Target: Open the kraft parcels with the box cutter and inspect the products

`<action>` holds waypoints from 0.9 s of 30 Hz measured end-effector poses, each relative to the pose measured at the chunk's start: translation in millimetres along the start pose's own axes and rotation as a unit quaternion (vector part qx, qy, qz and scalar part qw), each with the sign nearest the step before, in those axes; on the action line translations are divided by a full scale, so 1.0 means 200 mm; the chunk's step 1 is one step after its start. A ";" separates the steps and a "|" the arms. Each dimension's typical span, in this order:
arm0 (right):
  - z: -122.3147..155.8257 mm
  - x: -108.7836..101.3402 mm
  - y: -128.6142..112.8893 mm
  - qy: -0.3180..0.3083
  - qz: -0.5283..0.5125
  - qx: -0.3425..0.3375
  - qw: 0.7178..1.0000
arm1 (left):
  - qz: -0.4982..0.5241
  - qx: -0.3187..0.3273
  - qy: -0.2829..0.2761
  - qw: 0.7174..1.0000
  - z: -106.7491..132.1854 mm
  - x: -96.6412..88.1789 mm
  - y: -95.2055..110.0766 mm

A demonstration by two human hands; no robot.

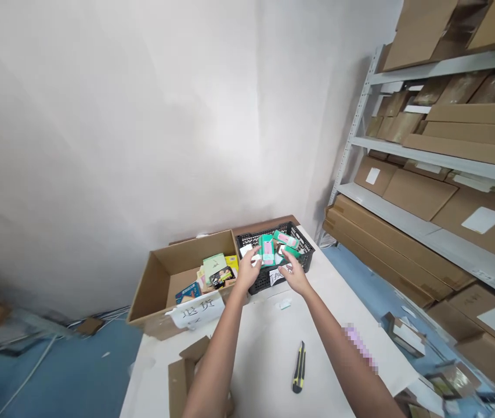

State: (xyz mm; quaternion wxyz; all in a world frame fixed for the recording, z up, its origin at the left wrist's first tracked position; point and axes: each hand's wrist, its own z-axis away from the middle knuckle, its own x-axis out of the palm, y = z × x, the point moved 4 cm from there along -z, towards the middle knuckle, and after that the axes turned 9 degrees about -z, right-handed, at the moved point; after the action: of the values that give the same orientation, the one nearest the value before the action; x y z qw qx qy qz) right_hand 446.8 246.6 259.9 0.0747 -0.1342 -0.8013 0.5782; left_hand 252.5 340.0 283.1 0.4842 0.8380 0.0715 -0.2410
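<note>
Both hands reach over a black plastic basket at the back of the table. Inside it lie several small green boxes with pink fronts, among them one upright pink-and-green box and a tilted one behind. My left hand is at the basket's left front, thumb and fingers apart, with a white item showing behind the fingertips. At the front right of the basket, my right hand has its fingers spread close to the green boxes. Neither hand visibly grips anything.
Left of the basket stands an open cardboard box with colourful small packs and a handwritten paper sign. A yellow-and-black box cutter lies on the white tabletop. An opened carton sits at the front left. Shelves with cartons line the right.
</note>
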 end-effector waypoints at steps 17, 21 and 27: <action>1.10 1.22 0.15 -0.308 -0.041 0.043 0.950 | -0.125 -0.265 0.079 0.953 1.81 -0.73 -0.38; 1.39 1.31 0.35 -0.318 0.047 0.063 0.945 | -0.136 -0.301 -0.031 0.943 2.06 -0.62 -0.53; 1.81 1.16 0.59 -0.288 0.253 0.094 0.919 | -0.185 -0.298 -0.157 0.923 2.39 -0.45 -0.64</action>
State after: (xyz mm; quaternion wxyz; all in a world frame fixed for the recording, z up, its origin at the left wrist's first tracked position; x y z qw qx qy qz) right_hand 142.4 23.2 23.7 -0.2957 -0.1527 -0.6693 0.6643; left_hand -31.3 12.3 27.6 0.6637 0.5781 0.2167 -0.4224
